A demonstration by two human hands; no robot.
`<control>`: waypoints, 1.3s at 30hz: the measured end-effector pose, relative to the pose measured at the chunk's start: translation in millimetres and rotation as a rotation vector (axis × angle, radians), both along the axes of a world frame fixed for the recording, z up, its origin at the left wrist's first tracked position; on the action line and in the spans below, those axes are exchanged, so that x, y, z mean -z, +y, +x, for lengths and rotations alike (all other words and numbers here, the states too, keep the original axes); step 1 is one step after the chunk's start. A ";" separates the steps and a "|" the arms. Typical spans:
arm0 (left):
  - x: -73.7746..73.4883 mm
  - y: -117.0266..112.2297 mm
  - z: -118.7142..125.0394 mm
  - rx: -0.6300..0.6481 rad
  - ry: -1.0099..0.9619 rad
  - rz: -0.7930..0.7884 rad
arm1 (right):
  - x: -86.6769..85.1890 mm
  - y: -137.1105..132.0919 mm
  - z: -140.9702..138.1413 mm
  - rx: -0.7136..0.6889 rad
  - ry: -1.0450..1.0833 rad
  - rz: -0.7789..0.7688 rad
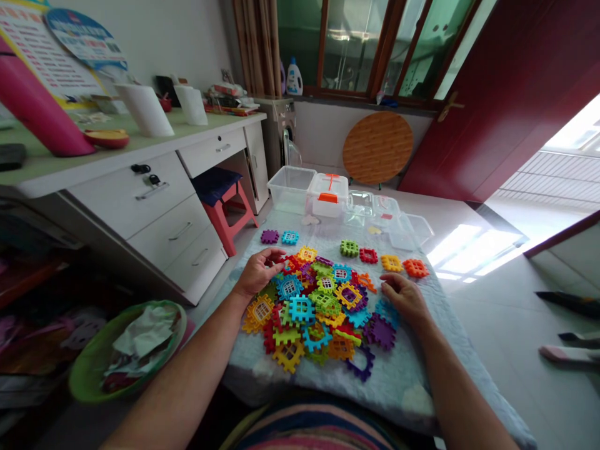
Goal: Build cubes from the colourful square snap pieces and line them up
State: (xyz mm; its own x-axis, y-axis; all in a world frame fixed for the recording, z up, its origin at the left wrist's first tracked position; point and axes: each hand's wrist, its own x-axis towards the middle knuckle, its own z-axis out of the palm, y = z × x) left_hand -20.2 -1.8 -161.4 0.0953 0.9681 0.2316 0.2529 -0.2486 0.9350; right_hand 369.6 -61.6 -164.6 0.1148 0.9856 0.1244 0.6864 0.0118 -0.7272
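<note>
Striped clothing (312, 431) fills the bottom edge, and both forearms reach past it over a pale blue quilt (389, 381); the left hand (259, 272) sits at the upper left of a heap of plastic waffle tiles (309, 315), its fingers (276, 256) curled narrow at the heap's top edge, though whether they pinch a tile cannot be told; the right hand (405, 299) rests at the heap's right side, its fingers (389, 282) loosely bent and apparently empty, just beside a blue tile (387, 310) and a purple tile (382, 331); beyond the heap, a green tile (349, 248), a red tile (368, 255), a yellow tile (391, 263) and an orange tile (415, 268) lie apart in a row; further left lie a purple tile (269, 236) and a teal tile (289, 237); past them stand a clear bin (288, 187), a box with an orange latch (328, 195) and clear containers (384, 219); a white desk (47, 172) and a pink stool (225, 203) stand to the left, with a green basin (126, 350) of crumpled cloth nearer; a risk is that tiles lying hooked together would drag neighbours along if one is lifted; a forearm sweeping across could also shove the heap into the row, and the soft quilt gives loose tiles little footing near its edge.
</note>
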 end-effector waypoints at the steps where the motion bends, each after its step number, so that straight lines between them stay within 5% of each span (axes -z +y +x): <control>1: -0.2 0.6 -0.5 -0.041 0.010 0.028 | 0.0 -0.2 -0.1 0.003 -0.004 0.002; 5: -3.9 1.6 -2.3 -0.181 0.117 0.130 | 1.1 -0.3 -1.1 -0.002 0.005 0.013; 11: -15.7 -3.3 -2.5 0.079 0.270 0.115 | 3.9 0.7 -0.4 -0.028 0.023 0.016; 21: 2.1 6.2 -13.1 -0.003 0.366 0.062 | 2.2 -0.3 -1.8 -0.022 0.018 0.015; 28: -4.4 4.5 -7.9 -0.011 0.381 0.125 | 1.2 -2.0 -3.0 -0.007 0.014 0.040; 32: -7.5 3.1 -7.8 -0.057 0.318 0.223 | -20.1 0.9 -23.8 -0.029 -0.001 0.158; 39: -13.3 -3.1 1.9 0.031 0.242 0.347 | -75.2 28.9 -122.2 -0.547 -0.215 0.287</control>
